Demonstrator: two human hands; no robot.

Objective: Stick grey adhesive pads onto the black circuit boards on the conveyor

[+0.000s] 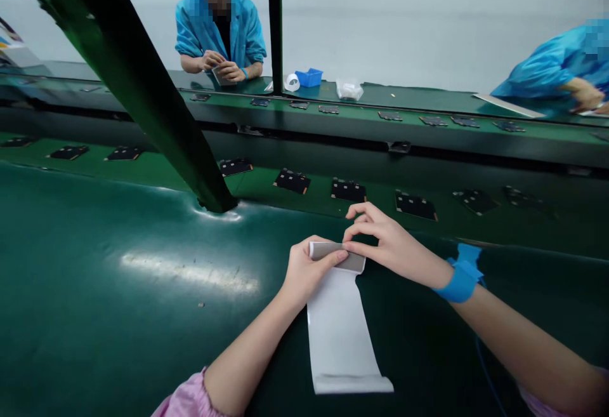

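A long white strip (pixel 340 328), which looks like backing paper, hangs down toward me and curls at its near end. Its far end bends over into a grey band (pixel 354 261). My left hand (pixel 311 268) grips that end, the thumb lying across the grey band and the fingers behind. At the band's upper edge, my right hand (pixel 375 233) pinches with thumb and forefinger, the other fingers curled above. Whatever sits between those fingertips is too small to make out. A blue wrist strap (pixel 461 280) with a cord circles my right wrist.
Dark circuit boards (pixel 349 190) lie in a row on the green strip beyond my hands. A slanting green post (pixel 157 99) stands at left. Across the line, a person (pixel 219 36) handles a small flat piece; another person (pixel 556 68) works at right. A blue bin (pixel 309 77) sits between them.
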